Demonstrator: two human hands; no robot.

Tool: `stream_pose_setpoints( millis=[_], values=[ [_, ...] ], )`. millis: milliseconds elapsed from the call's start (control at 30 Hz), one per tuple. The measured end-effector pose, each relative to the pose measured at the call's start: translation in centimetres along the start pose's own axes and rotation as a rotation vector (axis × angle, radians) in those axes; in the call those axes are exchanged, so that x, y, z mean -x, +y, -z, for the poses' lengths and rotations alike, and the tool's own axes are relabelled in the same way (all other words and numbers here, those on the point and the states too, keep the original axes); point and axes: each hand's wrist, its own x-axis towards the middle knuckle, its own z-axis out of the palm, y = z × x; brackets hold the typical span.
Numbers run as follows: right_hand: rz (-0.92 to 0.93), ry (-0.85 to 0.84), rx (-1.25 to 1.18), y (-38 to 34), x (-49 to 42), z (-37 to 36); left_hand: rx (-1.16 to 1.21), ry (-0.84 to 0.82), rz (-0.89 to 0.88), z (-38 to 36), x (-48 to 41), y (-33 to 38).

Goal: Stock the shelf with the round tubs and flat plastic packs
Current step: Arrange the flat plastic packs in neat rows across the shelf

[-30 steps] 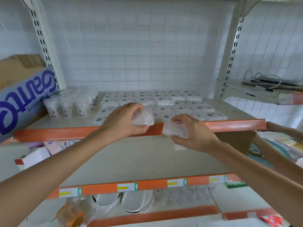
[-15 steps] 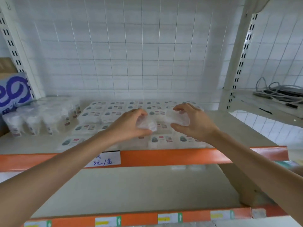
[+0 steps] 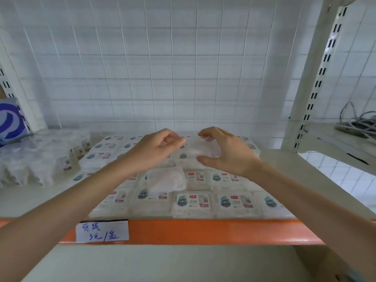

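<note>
Rows of flat plastic packs (image 3: 193, 202) with printed labels cover the middle of the shelf (image 3: 203, 231). One pack (image 3: 165, 181) lies blank side up on top of them, just below my left hand (image 3: 154, 151), whose fingers are loosely curled and hold nothing. My right hand (image 3: 227, 155) hovers over the back rows and grips another clear pack (image 3: 203, 150) between thumb and fingers. Wrapped round tubs (image 3: 40, 157) stand in a cluster at the shelf's left.
A handwritten price label (image 3: 101, 231) is stuck on the orange front rail. A blue and white carton (image 3: 10, 123) sits at the far left. A white slotted upright (image 3: 317, 78) bounds the bay on the right, with cables (image 3: 360, 121) on the neighbouring shelf.
Both hands rose from the shelf's front edge to over the packs. My left hand let go of its pack, which now lies on the rows; my right hand still holds its pack.
</note>
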Motion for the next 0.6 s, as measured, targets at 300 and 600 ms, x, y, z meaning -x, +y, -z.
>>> stream_pose_setpoints(
  millis=[300, 600],
  values=[
    [-0.031, 0.016, -0.111, -1.3, -1.4, 0.2, 0.637, -0.134, 0.211, -0.4, -3.0, 0.5],
    [-0.486, -0.003, -0.742, -2.8, -2.2, -0.3, 0.763, -0.05, 0.234, 1.2, -2.2, -1.9]
  ],
)
